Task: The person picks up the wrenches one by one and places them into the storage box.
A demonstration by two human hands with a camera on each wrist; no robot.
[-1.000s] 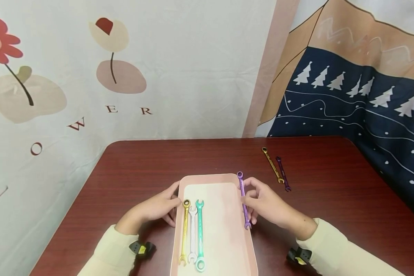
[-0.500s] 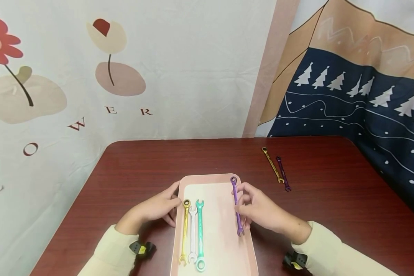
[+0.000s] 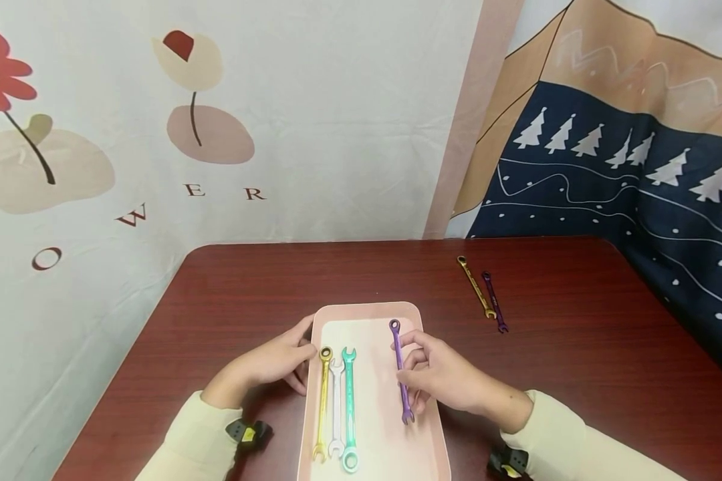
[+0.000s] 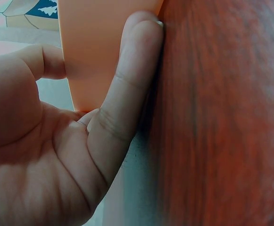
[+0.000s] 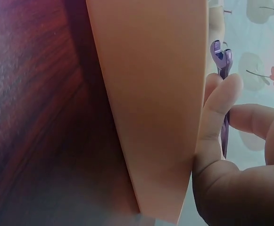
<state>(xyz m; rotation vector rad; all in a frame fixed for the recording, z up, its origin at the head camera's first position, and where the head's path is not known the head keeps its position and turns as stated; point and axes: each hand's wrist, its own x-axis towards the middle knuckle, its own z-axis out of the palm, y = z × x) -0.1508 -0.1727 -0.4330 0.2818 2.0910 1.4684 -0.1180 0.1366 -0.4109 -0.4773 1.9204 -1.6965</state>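
Between the thumb and fingers of my right hand (image 3: pixel 442 374) is a purple combination wrench (image 3: pixel 401 374), held above the right part of the pink tray (image 3: pixel 367 310). Its ring end points away and its open end (image 5: pixel 221 55) toward me. My left hand (image 3: pixel 277 359) grips the tray's left wall, thumb over the rim and a finger along the outer side (image 4: pixel 92 47). Inside the tray, at the left, lie a gold wrench (image 3: pixel 323 407), a silver wrench (image 3: pixel 336 411) and a green wrench (image 3: pixel 349 401), side by side and lengthwise.
At the back right of the dark red table (image 3: pixel 265 274) lie another gold wrench (image 3: pixel 476 287) and a dark purple wrench (image 3: pixel 495 302), close together and slanted. A printed cloth (image 3: pixel 337 133) hangs behind the table.
My right hand has carried the purple wrench left and a little nearer to me, from over the tray's right rim to above its floor. The left hand and the other wrenches stay put.
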